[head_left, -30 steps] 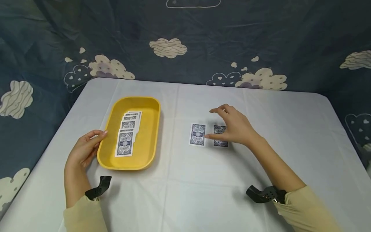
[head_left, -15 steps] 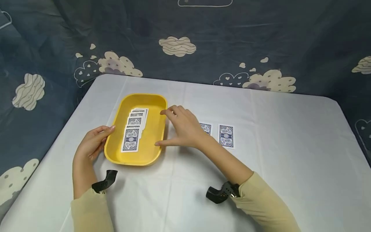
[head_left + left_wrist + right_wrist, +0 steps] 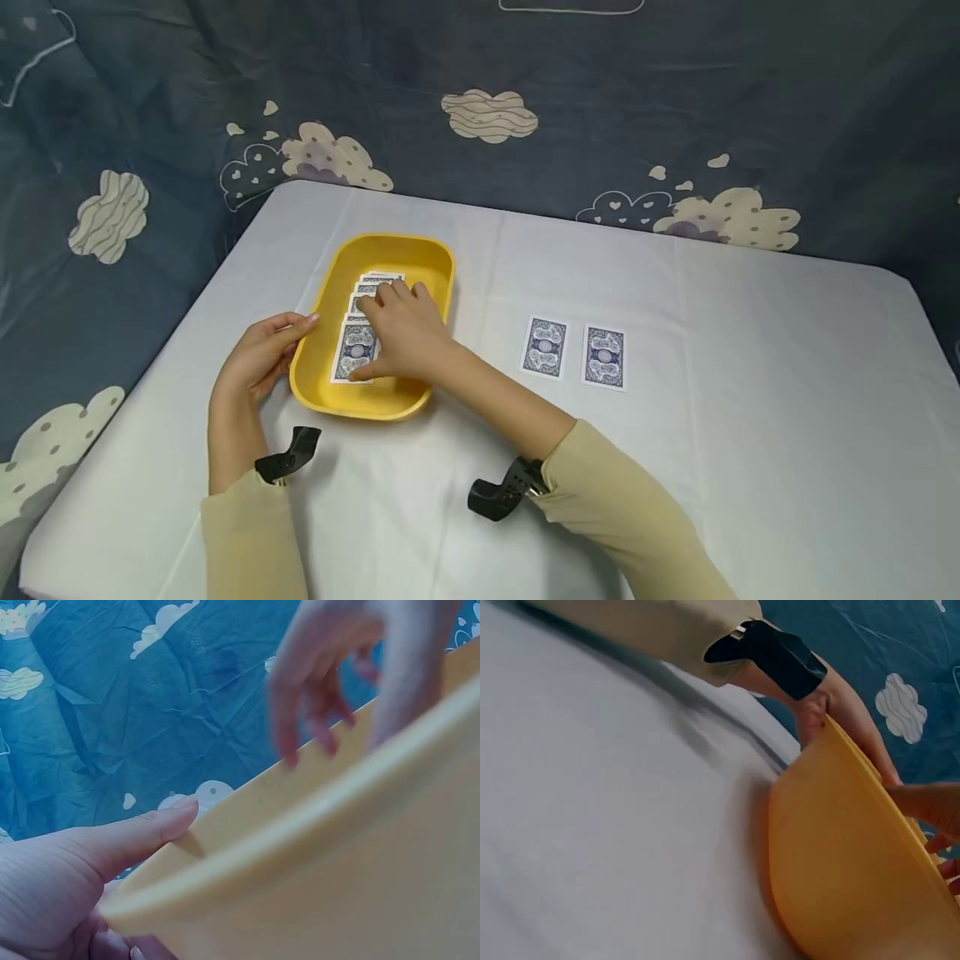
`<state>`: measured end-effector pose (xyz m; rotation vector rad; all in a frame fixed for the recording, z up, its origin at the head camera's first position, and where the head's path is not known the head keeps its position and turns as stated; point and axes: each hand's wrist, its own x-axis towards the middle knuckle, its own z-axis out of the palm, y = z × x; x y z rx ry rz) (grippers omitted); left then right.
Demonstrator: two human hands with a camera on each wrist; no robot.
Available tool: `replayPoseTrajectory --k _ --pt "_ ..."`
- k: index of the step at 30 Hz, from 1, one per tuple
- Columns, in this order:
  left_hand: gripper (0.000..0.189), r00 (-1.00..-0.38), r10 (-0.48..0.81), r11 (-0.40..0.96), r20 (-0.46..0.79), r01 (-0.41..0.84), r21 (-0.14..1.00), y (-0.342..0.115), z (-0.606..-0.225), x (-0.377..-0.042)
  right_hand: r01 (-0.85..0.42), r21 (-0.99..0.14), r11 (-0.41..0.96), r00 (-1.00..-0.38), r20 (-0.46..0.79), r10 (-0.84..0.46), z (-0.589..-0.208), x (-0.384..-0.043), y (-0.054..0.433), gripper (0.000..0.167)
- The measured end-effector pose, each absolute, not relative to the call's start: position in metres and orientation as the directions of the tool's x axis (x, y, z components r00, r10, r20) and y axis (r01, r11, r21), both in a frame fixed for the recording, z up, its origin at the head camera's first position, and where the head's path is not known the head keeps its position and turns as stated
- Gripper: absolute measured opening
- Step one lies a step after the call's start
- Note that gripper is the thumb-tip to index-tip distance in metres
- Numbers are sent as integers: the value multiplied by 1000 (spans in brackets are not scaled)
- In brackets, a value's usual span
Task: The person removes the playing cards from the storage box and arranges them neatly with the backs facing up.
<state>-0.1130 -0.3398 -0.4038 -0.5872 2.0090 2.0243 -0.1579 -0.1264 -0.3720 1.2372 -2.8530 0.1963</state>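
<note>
A yellow plastic tray (image 3: 367, 402) stands at the table's left, holding an overlapping row of face-down playing cards (image 3: 354, 346) with blue patterned backs. My left hand (image 3: 262, 358) grips its left rim; in the left wrist view the thumb lies over the rim and the fingers curl beneath. Over the cards hovers my right hand (image 3: 408, 333), thumb and fingers spread apart, with nothing visible between them. Whether the fingertips touch a card cannot be told. Two more face-down cards, a left one (image 3: 544, 347) and a right one (image 3: 604, 357), lie side by side right of the tray.
A white cloth (image 3: 750, 433) covers the table. Behind and to the left hangs a dark curtain (image 3: 570, 100) printed with clouds. Black wrist mounts sit on the left wrist (image 3: 288, 454) and on the right wrist (image 3: 506, 492).
My right hand has moved left from the two cards on the table, across the tray's right rim, to above the cards inside. The left hand stays on the rim. The head view has shifted slightly.
</note>
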Motion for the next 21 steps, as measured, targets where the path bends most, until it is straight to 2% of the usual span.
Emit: replayPoseTrajectory --k 8,13,21 --pt "26 -896 -113 -11 -430 -431 902 -341 -403 -113 -706 -78 704 -698 -92 -710 -392 -163 -158 96" --pt "26 -893 -129 -14 -432 -434 901 -342 -404 -114 -696 -105 711 -701 -117 -703 -401 -167 -161 99" --pt "23 -896 -120 -46 -428 -425 904 -342 -404 -113 -679 -176 712 -702 -125 -701 -402 -168 -160 87"
